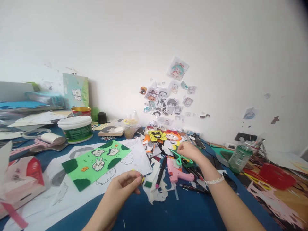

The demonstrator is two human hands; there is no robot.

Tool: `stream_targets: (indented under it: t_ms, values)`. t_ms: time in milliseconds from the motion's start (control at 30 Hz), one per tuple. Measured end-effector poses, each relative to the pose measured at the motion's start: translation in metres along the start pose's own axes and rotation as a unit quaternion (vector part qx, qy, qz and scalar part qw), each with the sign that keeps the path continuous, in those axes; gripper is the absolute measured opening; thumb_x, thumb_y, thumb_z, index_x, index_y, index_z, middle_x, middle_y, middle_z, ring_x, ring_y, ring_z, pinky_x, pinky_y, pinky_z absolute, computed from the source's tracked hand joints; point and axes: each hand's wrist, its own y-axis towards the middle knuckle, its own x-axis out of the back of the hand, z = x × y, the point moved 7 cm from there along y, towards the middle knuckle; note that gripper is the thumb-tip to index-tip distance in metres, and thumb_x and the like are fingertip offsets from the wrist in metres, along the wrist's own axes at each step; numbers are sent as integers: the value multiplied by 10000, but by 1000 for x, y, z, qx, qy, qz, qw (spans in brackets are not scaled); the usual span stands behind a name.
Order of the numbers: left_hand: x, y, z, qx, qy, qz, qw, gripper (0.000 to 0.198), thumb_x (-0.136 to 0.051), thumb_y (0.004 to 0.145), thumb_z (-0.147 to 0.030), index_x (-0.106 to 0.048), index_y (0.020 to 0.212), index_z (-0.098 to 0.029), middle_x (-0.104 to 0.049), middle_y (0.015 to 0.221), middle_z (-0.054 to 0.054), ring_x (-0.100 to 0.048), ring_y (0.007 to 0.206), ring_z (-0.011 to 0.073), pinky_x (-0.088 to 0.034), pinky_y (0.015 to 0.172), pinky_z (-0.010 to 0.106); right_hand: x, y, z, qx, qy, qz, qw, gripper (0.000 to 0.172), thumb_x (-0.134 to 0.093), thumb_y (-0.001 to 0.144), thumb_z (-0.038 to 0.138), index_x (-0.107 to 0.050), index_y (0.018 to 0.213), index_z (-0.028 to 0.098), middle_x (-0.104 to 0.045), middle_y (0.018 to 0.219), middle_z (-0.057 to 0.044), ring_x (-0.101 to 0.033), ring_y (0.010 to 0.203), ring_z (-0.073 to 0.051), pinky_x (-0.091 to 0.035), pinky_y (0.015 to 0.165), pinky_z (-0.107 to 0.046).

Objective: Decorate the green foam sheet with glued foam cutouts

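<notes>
My left hand is closed in a pinch above the blue table, holding a tiny dark and yellow piece too small to name. Up and left of it lies a green sheet with white cartoon figures and dark green patches, on top of white drawn paper. My right hand reaches over the pile of scraps, its fingers bent together beside green-handled scissors; what it grips, if anything, is hidden. A pink glue gun and a black marker lie between the hands.
A white-lidded tub and a red-and-white package are on the left. On the right stand a clear green bottle and a red tray. Yellow and orange cartoon cutouts lie behind the scraps, near the wall.
</notes>
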Motion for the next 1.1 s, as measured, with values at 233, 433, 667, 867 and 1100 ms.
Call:
stream_targets:
  t_ms: [233, 433, 667, 867, 1100]
  values:
    - [-3, -2, 25, 33, -79, 7, 996, 323, -739, 576, -446, -629, 703, -170, -636, 642, 15, -591, 611, 153, -490, 587, 251, -46, -85, 94, 201, 228, 41, 952, 77, -604, 751, 265, -639, 741, 197, -610, 726, 17, -535, 622, -109, -395, 557, -196]
    - [-7, -2, 36, 29, -93, 6, 995, 307, -730, 590, -438, -607, 679, -171, -652, 731, 31, -606, 712, 190, -512, 618, 278, -63, -111, 115, 242, 210, -1, 947, 45, -655, 729, 201, -636, 770, 201, -590, 732, 21, -527, 670, -121, -374, 602, -213]
    - [-10, -7, 38, 31, -99, 19, 994, 291, -683, 640, -448, -592, 657, -172, -614, 689, 22, -589, 712, 181, -511, 605, 276, -66, -111, 114, 271, 158, -25, 949, 80, -584, 780, 148, -590, 724, 205, -595, 740, 8, -532, 715, -142, -358, 612, -227]
    - [1, -3, 25, -11, -3, 39, 999, 310, -643, 658, -484, -601, 670, -176, -617, 638, 13, -595, 644, 174, -509, 604, 282, -77, -109, 125, 252, 195, 12, 948, 103, -525, 770, 122, -543, 698, 193, -551, 702, 20, -503, 659, -122, -338, 584, -218]
    - [147, 14, -29, -186, 496, -225, 818, 360, -454, 783, -431, -640, 951, -173, -664, 993, 118, -611, 888, 298, -476, 777, 412, -107, -84, 166, 201, 297, 163, 919, 109, -480, 800, 241, -562, 743, 199, -550, 676, 25, -500, 589, -108, -348, 503, -193]
